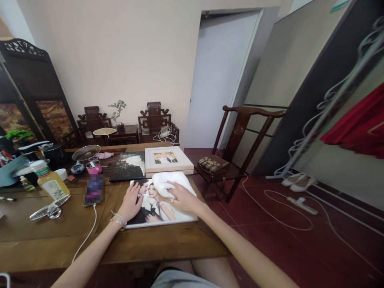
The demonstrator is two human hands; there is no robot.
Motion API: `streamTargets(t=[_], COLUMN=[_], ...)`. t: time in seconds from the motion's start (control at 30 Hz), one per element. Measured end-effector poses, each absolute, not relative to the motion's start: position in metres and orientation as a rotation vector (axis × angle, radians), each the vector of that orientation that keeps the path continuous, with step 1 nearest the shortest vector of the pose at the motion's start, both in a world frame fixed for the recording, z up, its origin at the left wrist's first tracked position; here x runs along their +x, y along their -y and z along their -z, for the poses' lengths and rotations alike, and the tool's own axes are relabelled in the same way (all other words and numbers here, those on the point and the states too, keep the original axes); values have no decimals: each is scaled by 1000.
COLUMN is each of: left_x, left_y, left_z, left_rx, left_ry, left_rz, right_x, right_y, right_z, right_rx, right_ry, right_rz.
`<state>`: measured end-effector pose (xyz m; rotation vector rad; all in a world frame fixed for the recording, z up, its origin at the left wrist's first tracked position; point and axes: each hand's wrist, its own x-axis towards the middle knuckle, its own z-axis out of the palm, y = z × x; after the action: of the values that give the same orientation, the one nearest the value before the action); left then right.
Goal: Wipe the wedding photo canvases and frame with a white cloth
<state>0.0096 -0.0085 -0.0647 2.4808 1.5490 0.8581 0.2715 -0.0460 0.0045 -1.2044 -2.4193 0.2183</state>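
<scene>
A large photo print [156, 210] of a couple lies face up on the wooden table in front of me. My left hand [132, 203] rests flat on its left side, fingers spread. In my right hand [180, 196] is a bunched white cloth [163, 186], pressed against the upper right part of the picture. Part of the cloth spreads over the picture's top right corner. Just behind lie a white-framed photo [183, 161] and a dark photo panel [127, 168].
On the left stand a bottle of yellow liquid [52, 184], metal scissors [49, 210], a phone on a white cable [94, 192] and a pink cup [94, 168]. A wooden chair [238, 132] holding a checked bag [212, 165] stands right of the table. Cables lie on the floor.
</scene>
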Motion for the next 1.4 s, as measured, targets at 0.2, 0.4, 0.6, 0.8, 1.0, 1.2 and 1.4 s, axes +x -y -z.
streamTargets(t=[0.2, 0.4, 0.6, 0.8, 1.0, 1.2, 1.4], left_x=[12, 8, 7, 11, 14, 13, 14], left_y=[12, 3, 0, 5, 9, 9, 9], left_z=[67, 75, 79, 77, 74, 71, 65], left_rx=[2473, 2498, 2534, 2501, 2488, 2500, 2509], left_ry=[-1541, -1496, -1494, -1560, -1569, -1545, -1544], left_rz=[-868, -893, -905, -913, -929, -896, -804], right_x=[256, 245, 255, 283, 284, 258, 262], right_y=[84, 115, 71, 65, 132, 169, 113], right_z=[9, 6, -1, 2, 14, 18, -12], right_rx=[-1130, -1000, -1149, -1286, -1338, -1155, -1211], right_ry=[2582, 2621, 2446, 2407, 2448, 2437, 2433], right_rz=[-148, -204, -173, -155, -168, -243, -355])
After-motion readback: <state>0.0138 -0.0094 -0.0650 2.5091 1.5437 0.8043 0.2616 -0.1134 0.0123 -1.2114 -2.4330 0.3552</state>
